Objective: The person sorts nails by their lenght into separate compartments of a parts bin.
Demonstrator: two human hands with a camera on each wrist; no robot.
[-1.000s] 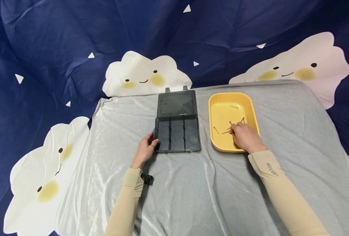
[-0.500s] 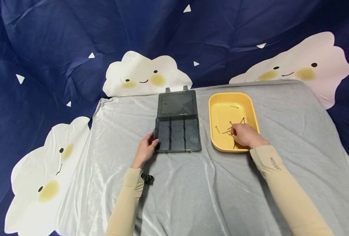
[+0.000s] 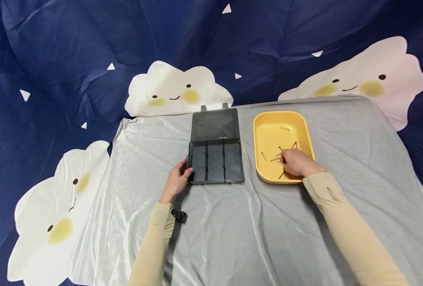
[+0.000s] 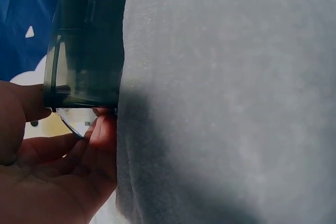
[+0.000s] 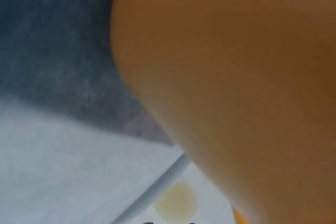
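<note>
A dark translucent divided storage box lies on the cloth with its lid folded back. My left hand grips its left side; in the left wrist view the thumb lies on the box's rim and the fingers curl at its lower side. To the right, inside a yellow tray, my right hand reaches down with curled fingers among several thin metal screws. One screw sticks out from under the hand. The fingertips are hidden, so I cannot tell whether they pinch a screw.
Grey velvety cloth covers the table. Behind it hangs a dark blue curtain with cloud faces. Another screw lies near the tray's far end. The right wrist view is mostly filled by the yellow tray's underside.
My right hand has shifted slightly right within the tray, and a screw below it has come into view and swung its lower end left. The left hand keeps its grip on the box.
</note>
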